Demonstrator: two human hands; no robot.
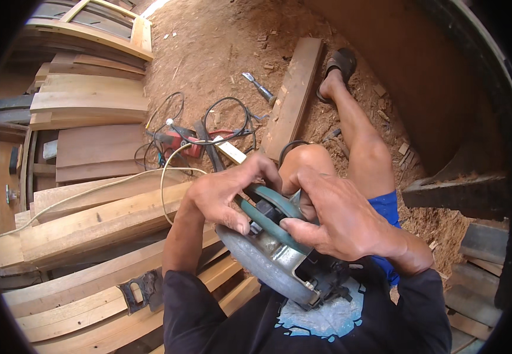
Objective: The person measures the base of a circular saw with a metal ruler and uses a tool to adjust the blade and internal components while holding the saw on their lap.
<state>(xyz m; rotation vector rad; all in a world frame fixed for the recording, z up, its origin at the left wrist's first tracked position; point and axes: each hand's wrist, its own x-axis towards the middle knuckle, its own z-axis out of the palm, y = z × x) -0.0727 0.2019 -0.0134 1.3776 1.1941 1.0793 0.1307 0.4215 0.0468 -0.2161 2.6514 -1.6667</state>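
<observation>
Close to my chest is a handheld power tool, seemingly a circular saw (271,253), with green handle parts and a grey curved guard. My left hand (226,192) is closed around its left side, thumb pressing near the guard. From the other side my right hand (344,218) grips the green handle, thumb on top and fingers curled round it, partly hidden. The tool is tilted, and its lower end rests near my dark shirt.
Stacked boards (102,224) fill the left side, with a pale cable (164,183) over them. On the dirt floor lie a red power tool (179,141), tangled black cords (244,121), a chisel (259,88) and a long plank (294,88). A dark wooden panel (409,76) stands at right.
</observation>
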